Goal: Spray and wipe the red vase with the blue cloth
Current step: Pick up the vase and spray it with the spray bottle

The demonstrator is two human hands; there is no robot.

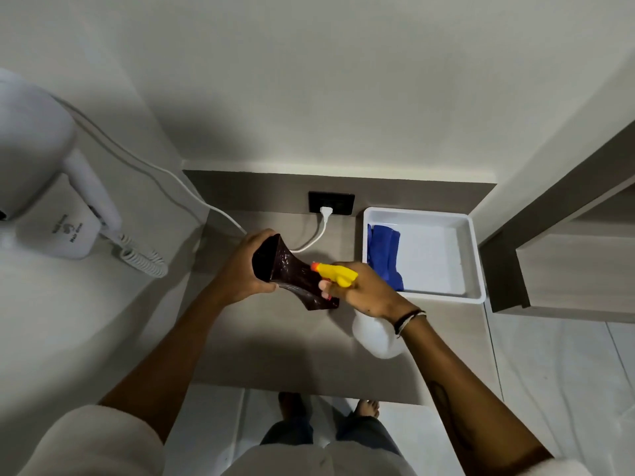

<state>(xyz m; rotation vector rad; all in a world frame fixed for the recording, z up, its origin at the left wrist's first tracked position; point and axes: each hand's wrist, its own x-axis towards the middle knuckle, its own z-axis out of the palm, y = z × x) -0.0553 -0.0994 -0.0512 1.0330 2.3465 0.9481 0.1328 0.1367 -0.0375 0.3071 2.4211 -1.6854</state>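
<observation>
The left hand (245, 266) wraps the flared mouth of the tilted vase (292, 274). The right hand (369, 292) is closed around the sprayer (338, 274), whose nozzle almost touches the vase. The cloth (385, 255) lies beyond the right hand.

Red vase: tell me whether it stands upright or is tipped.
Tipped. The red vase lies slanted in the left hand, mouth toward the wall, base near the spray bottle.

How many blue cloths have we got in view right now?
1. The blue cloth lies crumpled along the left side of the white tray, right of both hands. Another could be folded underneath; I cannot tell.
</observation>
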